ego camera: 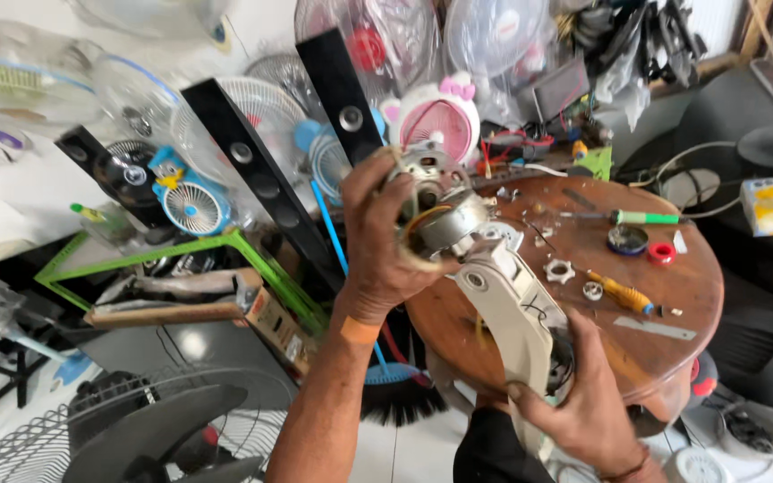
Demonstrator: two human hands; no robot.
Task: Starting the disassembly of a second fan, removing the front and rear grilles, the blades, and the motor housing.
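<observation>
A fan repair workshop, cluttered. Shown by stacked fan guards [494, 36] and small desk fans [191, 204] along the wall, a round wooden table [682, 295] strewn with screwdrivers [624, 293], nuts and loose parts, tangled wires [512, 148], a dismantled fan grille [29, 438] on the floor.

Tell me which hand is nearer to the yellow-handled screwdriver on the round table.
Right. The right hand grips the fan's cream neck just below the yellow-handled screwdriver. The left hand holds the fan motor farther off, past the table's left edge.
</observation>
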